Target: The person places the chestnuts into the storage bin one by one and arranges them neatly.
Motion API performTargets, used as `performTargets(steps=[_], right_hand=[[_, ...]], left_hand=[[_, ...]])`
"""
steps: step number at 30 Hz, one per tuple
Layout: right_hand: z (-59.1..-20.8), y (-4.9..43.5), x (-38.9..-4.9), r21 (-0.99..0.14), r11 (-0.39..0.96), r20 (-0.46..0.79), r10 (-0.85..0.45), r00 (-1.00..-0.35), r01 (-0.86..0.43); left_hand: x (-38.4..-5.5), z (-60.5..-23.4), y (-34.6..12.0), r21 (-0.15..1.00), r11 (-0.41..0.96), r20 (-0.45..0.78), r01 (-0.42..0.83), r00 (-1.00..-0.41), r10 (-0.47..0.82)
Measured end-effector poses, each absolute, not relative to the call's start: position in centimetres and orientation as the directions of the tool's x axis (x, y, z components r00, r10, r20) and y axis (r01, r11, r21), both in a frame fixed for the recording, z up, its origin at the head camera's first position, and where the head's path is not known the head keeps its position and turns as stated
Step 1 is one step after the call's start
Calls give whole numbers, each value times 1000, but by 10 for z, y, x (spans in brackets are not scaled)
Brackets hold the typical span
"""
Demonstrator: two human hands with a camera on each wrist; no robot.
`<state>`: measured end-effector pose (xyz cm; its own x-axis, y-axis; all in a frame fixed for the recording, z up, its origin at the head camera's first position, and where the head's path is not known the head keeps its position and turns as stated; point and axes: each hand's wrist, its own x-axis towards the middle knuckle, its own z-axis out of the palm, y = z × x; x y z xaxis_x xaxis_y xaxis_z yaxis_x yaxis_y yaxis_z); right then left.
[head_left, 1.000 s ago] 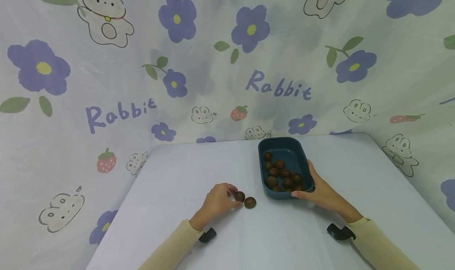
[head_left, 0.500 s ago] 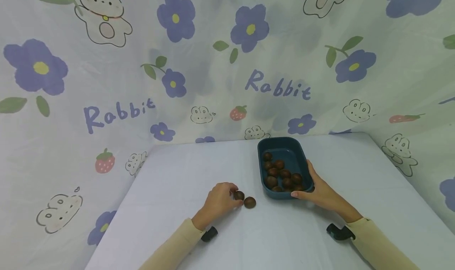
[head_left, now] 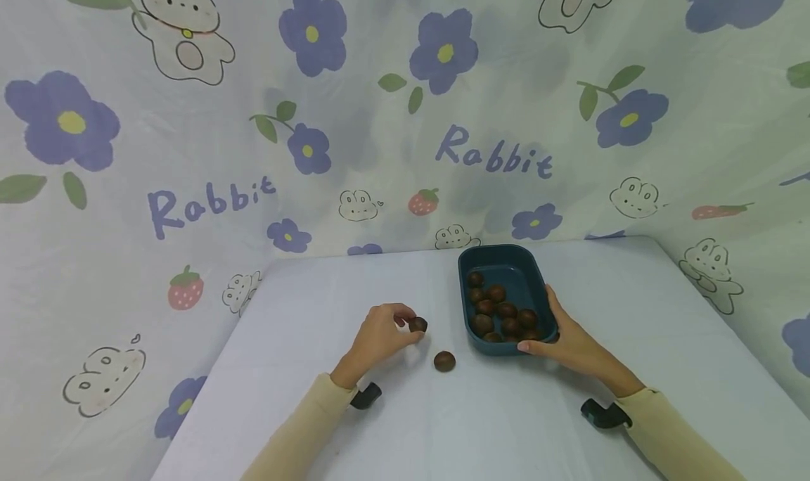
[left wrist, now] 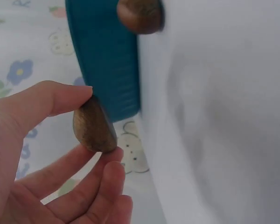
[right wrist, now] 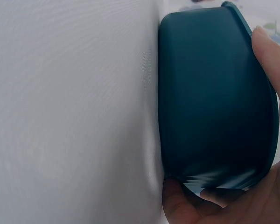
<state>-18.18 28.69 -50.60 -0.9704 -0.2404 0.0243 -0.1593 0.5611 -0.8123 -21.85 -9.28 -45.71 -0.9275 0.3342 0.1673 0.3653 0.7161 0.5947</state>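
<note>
My left hand (head_left: pixel 380 335) pinches a brown chestnut (left wrist: pixel 94 127) between thumb and fingertips, raised over the table. A second chestnut (head_left: pixel 445 361) lies on the white cloth, nearer to me and slightly right of that hand. To its right stands a dark teal rectangular tub (head_left: pixel 496 349), with several chestnuts (head_left: pixel 507 310) gathered toward its left side and near end. With the thumb along the near rim and the fingers around the right side, my right hand (head_left: pixel 572 342) holds the tub at its near right corner. The right wrist view shows the tub's outer wall (right wrist: pixel 210 88) close up.
A white cloth (head_left: pixel 329 291) covers the table. Behind and beside it hangs a pale curtain (head_left: pixel 380 136) printed with rabbits, flowers and strawberries. Dark bands (head_left: pixel 605 415) sit at both wrists, by the beige sleeves.
My left hand has taken up one of the two loose chestnuts and moved it up and away from the other. The right hand and the tub stay in place.
</note>
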Motion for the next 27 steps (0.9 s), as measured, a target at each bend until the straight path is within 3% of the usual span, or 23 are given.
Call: performTargets(steps=[17,27], right_hand=[[-502,286,-181,-805,573,17,-235,-972,-153],[-506,287,-181,-810,568,15,-235,-972,-150]], left_hand=[[-266,-438,-60,717,558,230,418,-898,376],[-290,-431,-32,717,539,252,443,-885,391]])
